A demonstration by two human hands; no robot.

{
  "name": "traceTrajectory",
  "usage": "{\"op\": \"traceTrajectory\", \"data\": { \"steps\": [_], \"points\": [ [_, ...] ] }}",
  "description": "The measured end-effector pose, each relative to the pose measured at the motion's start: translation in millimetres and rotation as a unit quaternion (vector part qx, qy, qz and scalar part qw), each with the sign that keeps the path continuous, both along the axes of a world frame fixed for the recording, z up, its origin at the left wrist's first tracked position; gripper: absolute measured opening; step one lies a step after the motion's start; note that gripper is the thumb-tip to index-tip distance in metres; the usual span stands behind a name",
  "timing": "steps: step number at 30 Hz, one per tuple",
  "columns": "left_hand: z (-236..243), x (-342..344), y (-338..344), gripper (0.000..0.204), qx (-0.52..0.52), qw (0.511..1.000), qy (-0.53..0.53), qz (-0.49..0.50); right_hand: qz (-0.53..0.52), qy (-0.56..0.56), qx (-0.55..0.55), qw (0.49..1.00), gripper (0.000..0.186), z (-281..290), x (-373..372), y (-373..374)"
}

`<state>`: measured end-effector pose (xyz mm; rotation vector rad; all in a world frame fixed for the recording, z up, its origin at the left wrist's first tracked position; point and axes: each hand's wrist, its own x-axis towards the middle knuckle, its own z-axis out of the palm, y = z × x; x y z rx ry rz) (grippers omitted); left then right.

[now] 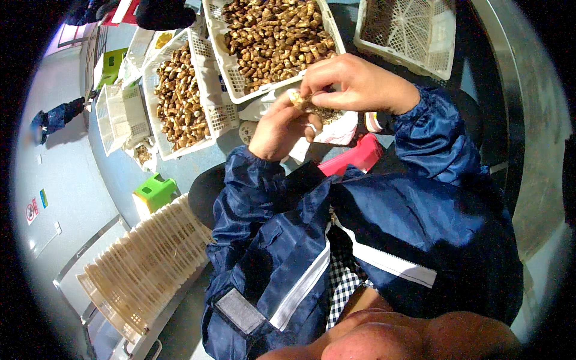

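My left hand [281, 125] is closed around a small pale and brown mushroom [296, 99], just in front of the near edge of a white crate. My right hand [360, 87] comes in from the right, its thumb and fingers pinched at the same mushroom; whether a small tool sits in that pinch is hidden. Beneath both hands lies a white bag or liner [342, 133] with dark crumbs on it. Brown, stubby mushrooms [279, 39] fill the white perforated crate [237, 84] beyond my hands.
Another crate of mushrooms [180, 102] stands to the left. At the upper right is a white crate [444, 54] with a dirty mesh bottom. A pink-red plastic piece [354, 156] lies below my hands. Stacked pale baskets [144, 258] and a green stool [156, 191] are at lower left.
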<state>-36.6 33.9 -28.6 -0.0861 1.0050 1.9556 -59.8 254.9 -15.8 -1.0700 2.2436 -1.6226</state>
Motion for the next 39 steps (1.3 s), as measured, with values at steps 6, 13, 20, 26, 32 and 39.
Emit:
{"op": "traceTrajectory", "data": {
  "steps": [6,13,20,26,32,39],
  "points": [
    [-16,-25,4,0.046,0.020,0.999,-0.009,0.044,-0.112,0.063,0.084,0.988,0.017,-17,2,13],
    [-96,-101,-4,0.024,-0.389,0.887,0.189,0.159,-0.055,-0.004,0.201,0.978,0.019,-13,9,3],
    [-157,-147,53,0.051,-0.683,0.572,0.422,-0.170,-0.104,0.006,0.221,0.970,0.015,-21,6,10],
    [-181,-159,6,0.045,-0.564,0.679,0.470,-0.013,-0.145,0.027,0.168,0.975,0.013,-17,-6,6],
    [-24,-68,26,0.027,-0.258,0.942,0.200,0.080,-0.257,0.063,0.014,0.964,0.019,-23,-13,20],
    [25,-8,23,0.032,-0.232,0.941,0.210,0.132,-0.154,0.005,-0.095,0.983,0.017,-7,0,6]
  ]
}}
